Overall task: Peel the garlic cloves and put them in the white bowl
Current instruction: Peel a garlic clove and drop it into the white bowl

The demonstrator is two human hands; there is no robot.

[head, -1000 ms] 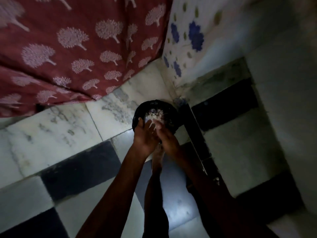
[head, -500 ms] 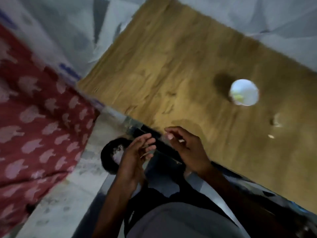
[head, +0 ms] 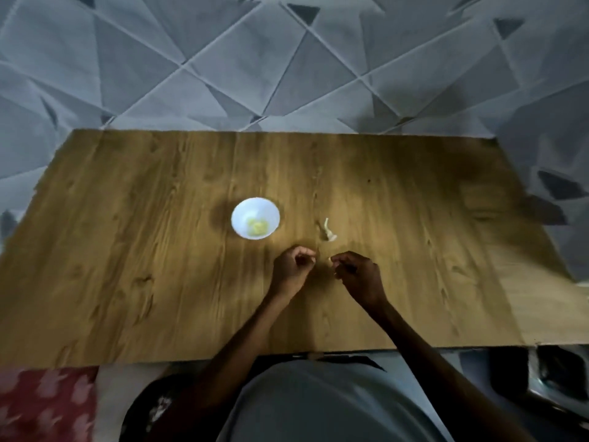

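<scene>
A white bowl (head: pixel 255 222) stands on the wooden table (head: pixel 127 250) left of centre, with several yellowish peeled garlic cloves (head: pixel 257 227) inside. A pale garlic stem piece (head: pixel 328 231) lies on the table to the right of the bowl. My left hand (head: pixel 294 266) hovers just in front of the bowl with its fingers curled, and nothing shows in it. My right hand (head: pixel 357 274) is a short gap to its right, fingertips pinching a small pale garlic bit (head: pixel 329 259). The two hands do not touch.
A black bin (head: pixel 149 406) with pale peels stands on the floor at my lower left, beside a red patterned cloth (head: pixel 44 403). A dark metal object (head: pixel 561 374) sits past the table's near right corner. A grey geometric wall (head: pixel 287 59) backs the table.
The view swung up from the floor bin to the table. Both hands left the bin, rose over the table edge and now sit in front of the bowl.
</scene>
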